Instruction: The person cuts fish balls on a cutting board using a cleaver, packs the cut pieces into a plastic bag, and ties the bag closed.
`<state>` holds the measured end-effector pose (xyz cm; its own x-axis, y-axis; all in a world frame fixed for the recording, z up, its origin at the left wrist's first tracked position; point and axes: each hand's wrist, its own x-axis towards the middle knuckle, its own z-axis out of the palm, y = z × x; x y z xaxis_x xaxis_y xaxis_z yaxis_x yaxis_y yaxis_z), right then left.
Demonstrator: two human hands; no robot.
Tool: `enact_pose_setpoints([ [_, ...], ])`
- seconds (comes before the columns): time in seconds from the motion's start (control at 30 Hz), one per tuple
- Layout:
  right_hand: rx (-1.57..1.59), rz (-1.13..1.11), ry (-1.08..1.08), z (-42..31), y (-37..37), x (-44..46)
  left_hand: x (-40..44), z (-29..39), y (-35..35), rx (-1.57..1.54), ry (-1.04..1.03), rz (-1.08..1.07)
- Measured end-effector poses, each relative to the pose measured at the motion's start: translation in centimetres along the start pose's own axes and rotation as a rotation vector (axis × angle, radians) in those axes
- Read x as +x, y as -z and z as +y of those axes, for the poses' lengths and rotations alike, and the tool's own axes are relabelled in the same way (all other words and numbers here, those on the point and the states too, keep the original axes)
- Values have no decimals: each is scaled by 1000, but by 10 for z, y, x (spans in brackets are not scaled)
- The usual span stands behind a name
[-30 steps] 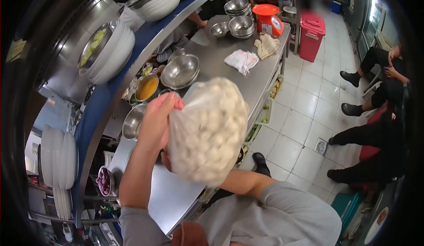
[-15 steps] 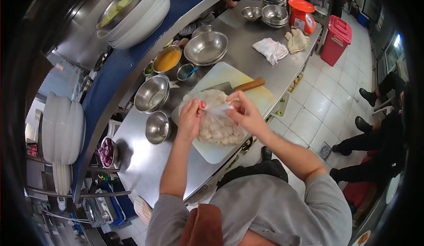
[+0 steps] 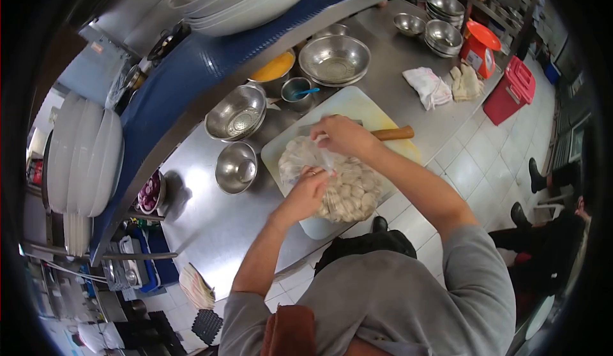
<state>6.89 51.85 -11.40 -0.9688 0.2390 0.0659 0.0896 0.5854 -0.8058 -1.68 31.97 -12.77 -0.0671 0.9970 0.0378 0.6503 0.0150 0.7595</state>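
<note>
A clear plastic bag full of pale, rounded food pieces lies on a white cutting board. My left hand pinches the gathered neck of the bag from the near side. On the far side, my right hand has its fingers closed on the bag's upper part, though the fingertips are partly hidden. Behind my right hand rests a cleaver with a wooden handle; its blade is mostly covered by the hand.
Metal bowls, colanders and an orange-yellow liquid stand left and behind the board. Cloths and a red-orange scale sit at far right. A blue shelf with white dishes overhangs the left.
My right hand has crossed leftward over the bag's neck and my left hand has dropped lower and nearer. The bag has been turned, and the view has shifted.
</note>
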Motion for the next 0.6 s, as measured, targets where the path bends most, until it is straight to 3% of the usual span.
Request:
enact_pose_setpoints([
  [0.07, -469, 432, 256, -21, -2, -27, 4, 2, -3, 291, -73, -63],
  [0.1, -478, 425, 259, -29, -7, -39, 4, 1, -4, 285, -76, -54],
  [0.17, -456, 103, 152, -38, -11, -60, 8, 1, -9, 357, -166, -32],
  [0.2, -469, 112, 139, -33, -12, -63, 10, 3, -10, 351, -185, -35],
  [0.27, -205, 140, 19, -17, -20, -60, 11, 4, -9, 516, -156, -117],
  [0.37, -287, 111, -64, -18, -30, -58, 10, -6, -11, 603, -263, -98],
  [0.6, -143, 208, -206, -15, -50, -50, -2, -41, -25, 436, -347, 64],
])
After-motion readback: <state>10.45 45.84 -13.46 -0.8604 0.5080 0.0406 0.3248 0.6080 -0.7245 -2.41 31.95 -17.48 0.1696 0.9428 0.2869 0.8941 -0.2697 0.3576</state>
